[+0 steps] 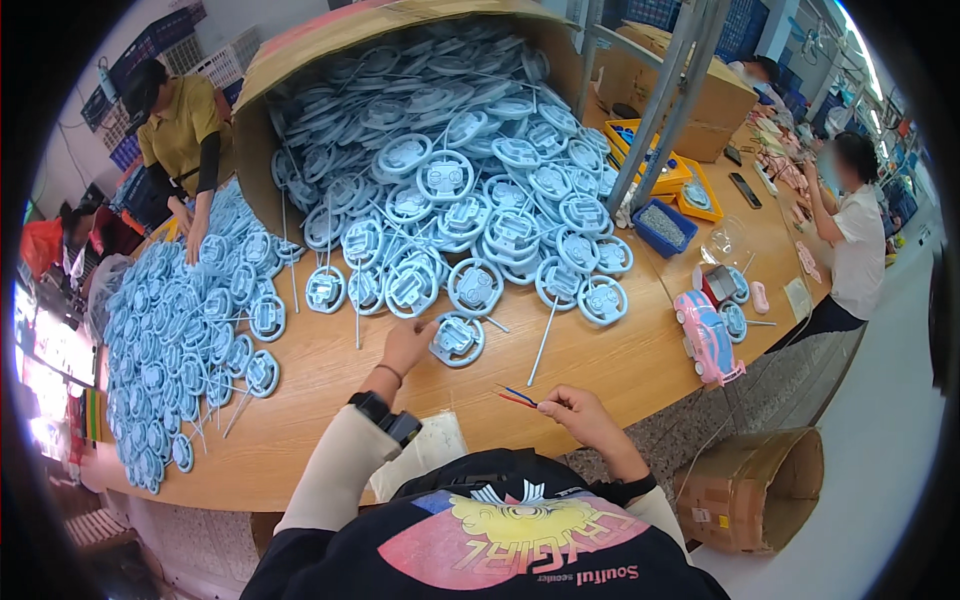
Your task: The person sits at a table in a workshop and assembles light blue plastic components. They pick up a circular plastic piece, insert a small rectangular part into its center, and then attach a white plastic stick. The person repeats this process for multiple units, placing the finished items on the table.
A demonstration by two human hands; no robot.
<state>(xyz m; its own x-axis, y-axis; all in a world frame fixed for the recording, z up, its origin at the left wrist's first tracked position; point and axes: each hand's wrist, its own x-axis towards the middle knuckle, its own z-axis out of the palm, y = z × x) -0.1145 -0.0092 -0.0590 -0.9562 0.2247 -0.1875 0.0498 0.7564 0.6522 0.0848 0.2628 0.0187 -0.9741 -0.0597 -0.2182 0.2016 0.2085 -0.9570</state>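
My left hand is at the left rim of a light blue toy steering wheel, its fingers closed on the edge. That wheel lies on the wooden table with its ribbed, hollow side up. To the right, above the table's near edge, my right hand pinches thin red and blue strands that look like wires. Their tips point left, toward the wheel. Just beyond, a large heap of similar wheels, many with thin pale rods, spills from a tipped cardboard box.
Another wheel pile covers the table's left, where a co-worker reaches in. At right are a blue bin of small parts, yellow trays, a pink-and-blue toy car and metal posts. A cardboard box stands on the floor.
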